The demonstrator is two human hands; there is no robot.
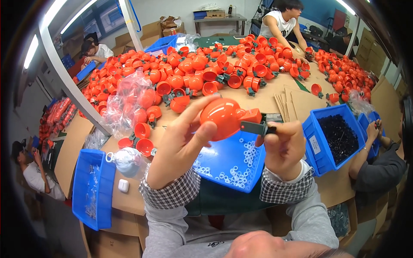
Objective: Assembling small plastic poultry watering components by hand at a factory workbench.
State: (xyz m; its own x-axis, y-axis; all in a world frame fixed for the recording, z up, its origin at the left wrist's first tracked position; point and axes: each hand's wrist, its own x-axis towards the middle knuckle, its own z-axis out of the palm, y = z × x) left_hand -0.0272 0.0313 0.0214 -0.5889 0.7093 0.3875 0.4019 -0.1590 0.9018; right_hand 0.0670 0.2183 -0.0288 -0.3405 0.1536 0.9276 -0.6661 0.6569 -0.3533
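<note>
Grip: left hand (183,142) wraps its fingers over the orange cup (220,117), likely to steady the round shell; right hand (284,148) pinches the grey fitting (257,127) at the cup's neck, likely to align it.
Cup position: raised between both hands, above the blue tray (232,165).
Cup look: glossy, bulbous orange plastic with a short squared neck.
Tray: holds small white rings (247,152), just below the hands for easy reach.
Heap: more orange cups (202,69) lie beyond the hands.
</note>
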